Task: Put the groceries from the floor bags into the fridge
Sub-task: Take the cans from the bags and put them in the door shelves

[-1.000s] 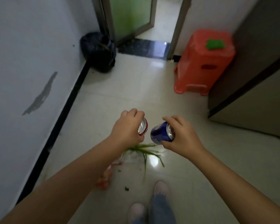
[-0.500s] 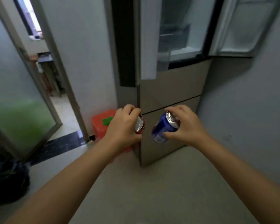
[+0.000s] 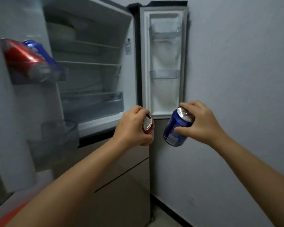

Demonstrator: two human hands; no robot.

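Note:
My left hand (image 3: 131, 126) grips a red can (image 3: 148, 126), mostly hidden behind my fingers. My right hand (image 3: 202, 122) holds a blue can (image 3: 176, 128) tilted with its silver top up. Both cans hang in front of the open fridge (image 3: 92, 79), just below its upper compartment, whose two doors stand open. In the left door's shelf (image 3: 39, 77) lie a red can (image 3: 23, 58) and a blue can (image 3: 39, 49), blurred. The right door (image 3: 164, 63) has empty shelves.
Glass shelves and a clear drawer (image 3: 92, 104) fill the fridge interior, with pale covered items on them. Closed lower drawers (image 3: 121, 177) are beneath my arms. A grey wall (image 3: 236, 79) runs along the right. An orange stool corner (image 3: 10, 215) shows at bottom left.
My view has swung up from the floor to the open fridge. Both hands have kept their cans and risen toward the upper compartment.

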